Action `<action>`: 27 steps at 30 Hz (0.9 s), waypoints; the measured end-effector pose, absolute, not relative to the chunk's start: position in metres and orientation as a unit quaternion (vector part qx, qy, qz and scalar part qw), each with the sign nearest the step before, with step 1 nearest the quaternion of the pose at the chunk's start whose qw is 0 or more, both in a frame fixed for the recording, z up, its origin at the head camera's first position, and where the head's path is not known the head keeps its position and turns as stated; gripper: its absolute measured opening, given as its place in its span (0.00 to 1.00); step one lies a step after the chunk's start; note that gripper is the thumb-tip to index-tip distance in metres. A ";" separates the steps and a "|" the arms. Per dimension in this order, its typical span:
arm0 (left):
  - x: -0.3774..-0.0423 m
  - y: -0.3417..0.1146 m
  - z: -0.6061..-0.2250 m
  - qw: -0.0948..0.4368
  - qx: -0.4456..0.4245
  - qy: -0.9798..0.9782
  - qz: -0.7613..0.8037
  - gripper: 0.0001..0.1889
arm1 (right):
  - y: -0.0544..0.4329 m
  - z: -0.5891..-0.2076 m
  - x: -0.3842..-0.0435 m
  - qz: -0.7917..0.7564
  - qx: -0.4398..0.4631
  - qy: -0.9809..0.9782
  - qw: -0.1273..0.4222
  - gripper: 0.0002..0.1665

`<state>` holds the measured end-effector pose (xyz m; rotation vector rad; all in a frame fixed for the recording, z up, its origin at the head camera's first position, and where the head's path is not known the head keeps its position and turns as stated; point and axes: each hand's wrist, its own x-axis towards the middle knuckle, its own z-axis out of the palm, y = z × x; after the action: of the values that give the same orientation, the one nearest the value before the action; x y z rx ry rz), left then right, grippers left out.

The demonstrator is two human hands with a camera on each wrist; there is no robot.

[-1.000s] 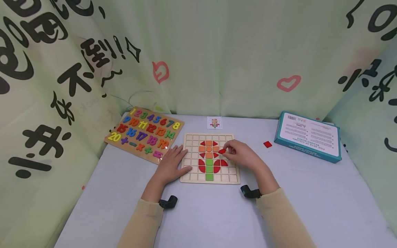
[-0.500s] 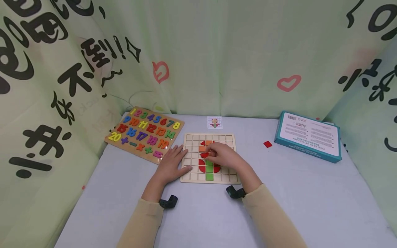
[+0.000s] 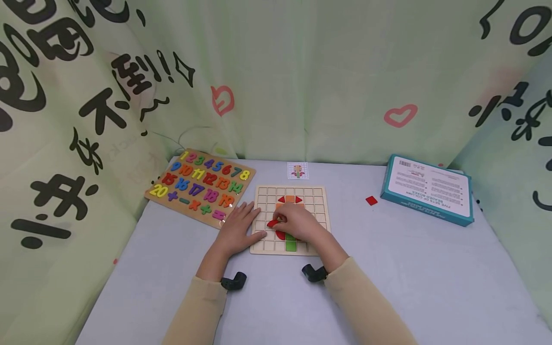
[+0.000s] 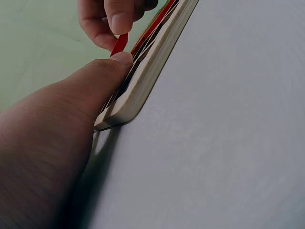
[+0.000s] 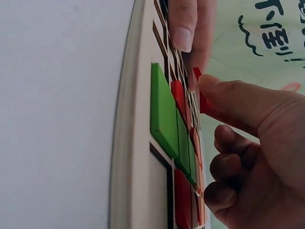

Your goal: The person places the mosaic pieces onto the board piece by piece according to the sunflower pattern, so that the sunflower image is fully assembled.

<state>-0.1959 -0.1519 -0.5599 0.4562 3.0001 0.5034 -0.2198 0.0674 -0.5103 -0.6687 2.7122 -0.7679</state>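
A wooden grid board lies on the table, holding a figure of green, orange and red tiles. My right hand pinches a small red tile between thumb and index finger, over the left part of the board; the right wrist view shows this red tile edge-on, close above the grid. Beside it a green tile stands in its cell. My left hand rests with fingers straight at the board's left edge, its thumb on the rim in the left wrist view. The right hand hides the middle of the figure.
A number puzzle board lies at the left, near my left fingers. A small pattern card lies behind the grid board. At the right are a loose red square tile and a teal box. Curtains stand behind the table.
My right hand has carried the red tile leftward across the board, from the right of the figure to its left side. The left hand has stayed in place.
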 end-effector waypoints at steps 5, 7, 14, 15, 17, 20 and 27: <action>-0.196 -0.152 -0.560 0.033 0.148 0.975 0.162 0.43 | 0.064 -0.512 -0.218 -0.255 -0.225 0.932 0.122 0.11; -0.196 -0.152 -0.560 0.036 0.147 0.975 0.161 0.43 | 0.063 -0.513 -0.217 -0.252 -0.226 0.933 0.124 0.11; -0.196 -0.152 -0.561 0.030 0.150 0.975 0.162 0.43 | 0.061 -0.519 -0.217 -0.233 -0.221 0.939 0.122 0.13; -0.196 -0.152 -0.561 0.029 0.151 0.975 0.162 0.42 | 0.061 -0.519 -0.217 -0.231 -0.220 0.940 0.121 0.13; -0.196 -0.152 -0.561 0.029 0.151 0.975 0.163 0.42 | 0.060 -0.520 -0.218 -0.228 -0.221 0.941 0.121 0.13; -0.196 -0.152 -0.561 0.029 0.150 0.975 0.162 0.42 | 0.059 -0.521 -0.218 -0.228 -0.220 0.941 0.122 0.13; -0.196 -0.152 -0.561 0.028 0.150 0.975 0.164 0.42 | 0.059 -0.520 -0.218 -0.224 -0.215 0.942 0.123 0.14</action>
<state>-0.1962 -0.1518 -0.5613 0.4626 3.0088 0.5053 -0.2177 0.0587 -0.5195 -0.6276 2.7484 -0.6547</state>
